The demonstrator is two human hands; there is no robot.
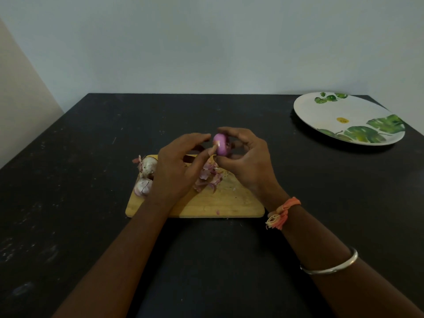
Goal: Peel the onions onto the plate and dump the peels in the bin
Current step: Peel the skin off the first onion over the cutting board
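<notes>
My right hand [246, 157] grips a small purple peeled onion [220, 145] above the far edge of the wooden cutting board [229, 203]. My left hand [179, 164] hovers beside it, its fingers reaching toward the onion and one fingertip touching its left face. A heap of pink onion peels [208, 177] lies on the board under the hands. Two unpeeled onions [146, 167] [142, 188] sit at the board's left end. The white plate with green leaf prints [325, 113] stands at the far right of the table.
The black table [80, 157] runs to a pale wall at the back. A dark handle-like object lies on the board behind my left hand, mostly hidden. No bin is in view.
</notes>
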